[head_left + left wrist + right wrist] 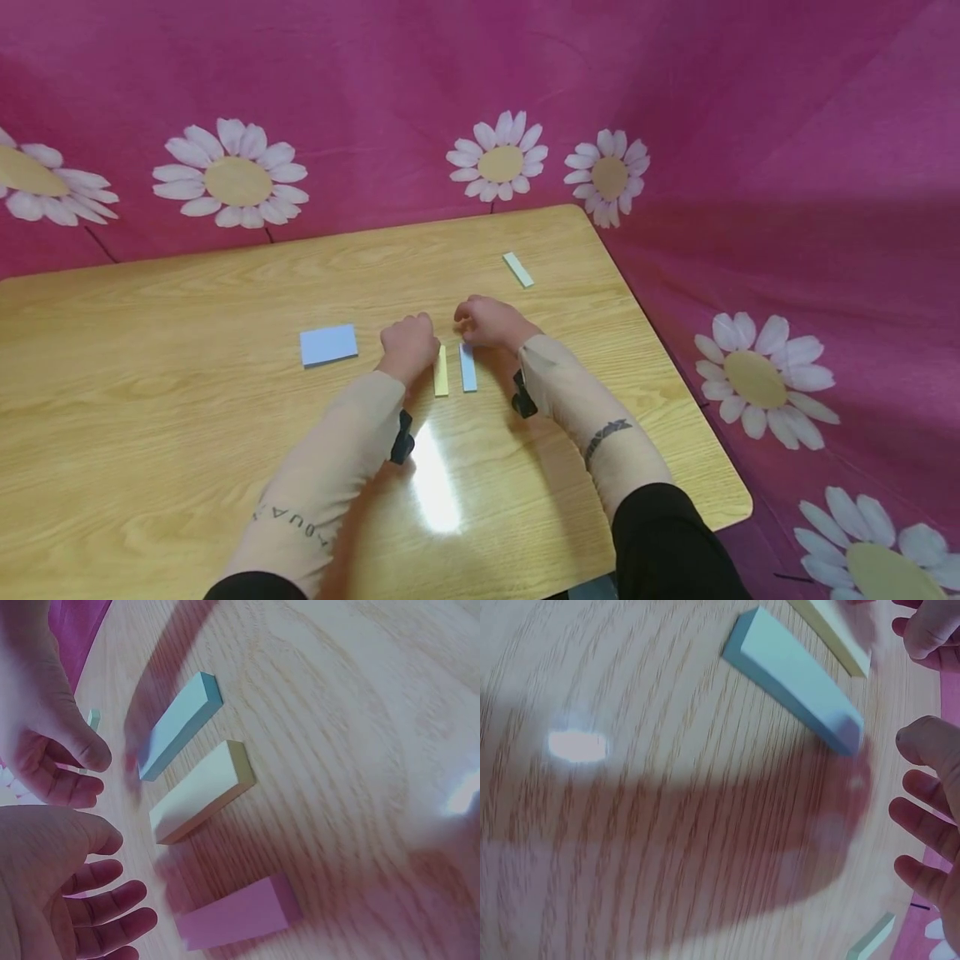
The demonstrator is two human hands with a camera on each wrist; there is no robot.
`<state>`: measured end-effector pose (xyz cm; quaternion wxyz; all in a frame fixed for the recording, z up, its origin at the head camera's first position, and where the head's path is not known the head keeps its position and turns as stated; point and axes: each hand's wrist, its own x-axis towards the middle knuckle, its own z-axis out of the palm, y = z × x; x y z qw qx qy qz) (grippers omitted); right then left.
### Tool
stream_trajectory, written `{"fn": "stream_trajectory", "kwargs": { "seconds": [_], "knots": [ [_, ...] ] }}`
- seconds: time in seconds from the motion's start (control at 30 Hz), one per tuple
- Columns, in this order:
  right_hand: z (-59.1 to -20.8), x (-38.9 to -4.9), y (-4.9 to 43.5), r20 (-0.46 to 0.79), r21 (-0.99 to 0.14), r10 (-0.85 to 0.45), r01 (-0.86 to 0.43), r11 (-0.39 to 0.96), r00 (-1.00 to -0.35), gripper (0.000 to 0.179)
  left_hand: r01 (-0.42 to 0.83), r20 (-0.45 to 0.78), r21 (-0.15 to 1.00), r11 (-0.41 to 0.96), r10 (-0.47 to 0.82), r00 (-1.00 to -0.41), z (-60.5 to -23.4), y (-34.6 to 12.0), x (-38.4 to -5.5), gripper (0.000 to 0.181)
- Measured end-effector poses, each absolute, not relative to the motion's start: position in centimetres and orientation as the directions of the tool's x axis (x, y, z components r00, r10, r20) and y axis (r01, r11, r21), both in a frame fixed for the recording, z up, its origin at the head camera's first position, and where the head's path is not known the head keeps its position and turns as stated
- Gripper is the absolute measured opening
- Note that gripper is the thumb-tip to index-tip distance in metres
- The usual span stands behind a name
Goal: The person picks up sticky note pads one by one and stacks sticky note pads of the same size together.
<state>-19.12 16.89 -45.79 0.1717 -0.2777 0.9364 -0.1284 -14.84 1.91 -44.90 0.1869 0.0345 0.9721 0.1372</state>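
Three narrow sticky-note pads lie on the table side by side: a blue strip (468, 368), a yellow strip (441, 372) and a pink strip (238, 913). In the head view the pink one is hidden by my left hand and forearm. My left hand (408, 343) hovers by the far ends of the yellow and pink strips, fingers loosely bent around nothing. Just beyond the blue strip's far end is my right hand (491, 322), its fingers relaxed and apart in the right wrist view, holding nothing.
A wider blue pad (328, 346) lies left of my left hand. Toward the far right corner of the wooden table (187, 400) is a pale green strip (518, 270). A pink cloth (375, 100) with daisies hangs behind and to the right.
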Motion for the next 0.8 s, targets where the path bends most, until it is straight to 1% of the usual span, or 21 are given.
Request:
{"fn": "stream_trajectory", "kwargs": {
  "seconds": [0.13,0.33,0.57,0.8],
  "knots": [
    [-45.9,-19.3,17.6,-0.256,-0.338,-0.539,-0.448,0.828,-0.802,0.033,0.016,-0.378,0.272,0.962,0.122,-0.918,-45.0,2.3,-15.5,0.025],
    [-46.2,-19.6,18.7,-0.246,-0.337,-0.521,-0.432,0.837,-0.817,0.032,0.021,-0.377,0.268,0.963,0.125,-0.918,-44.9,2.7,-16.1,0.026],
    [-46.0,-19.9,19.2,-0.209,-0.324,-0.535,-0.459,0.827,-0.818,0.031,0.051,-0.368,0.253,0.966,0.145,-0.919,-45.0,2.9,-16.7,0.024],
    [-45.5,-20.2,19.4,-0.214,-0.317,-0.524,-0.448,0.836,-0.824,0.030,0.050,-0.369,0.273,0.961,0.152,-0.917,-45.1,3.6,-17.2,0.022]
  ]
}}
